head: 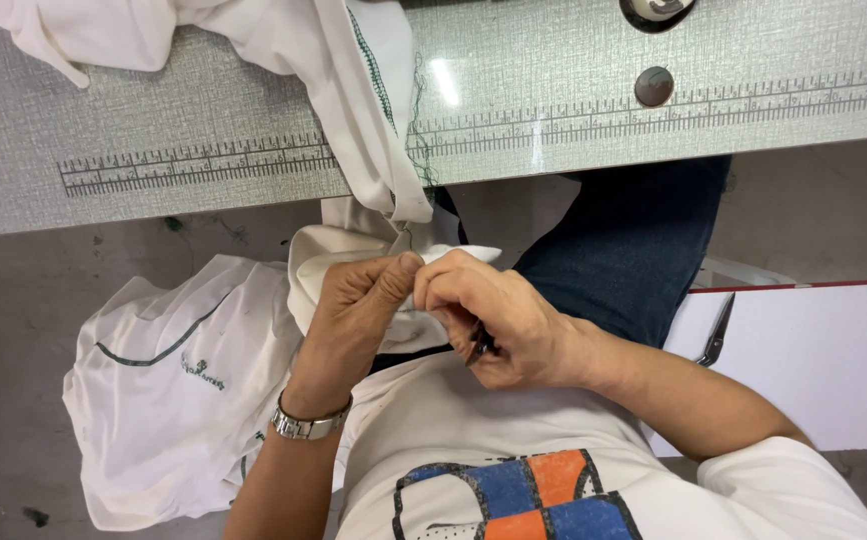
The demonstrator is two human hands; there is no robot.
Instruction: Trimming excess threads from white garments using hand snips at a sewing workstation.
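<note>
Grey ruled table (203, 170), both hands (423, 300) pinching white garment (353, 250)

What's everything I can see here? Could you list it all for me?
Table: one, grey textured top with a printed ruler strip along its edge, across the top.
White garment: one, green-stitched seam, hanging off the table edge down into the hands.
Pile of white garments: one heap, dark green trim, lower left on the floor.
Round metal fittings: two, set in the table, upper right.
White board: one, red-edged, at right.
Scissors: one pair, metal, on the board's left edge.
Wristwatch: one, silver, left wrist.
Left hand: pinching the white cloth.
Right hand: on the cloth, holding a small dark tool, too hidden to identify.
</note>
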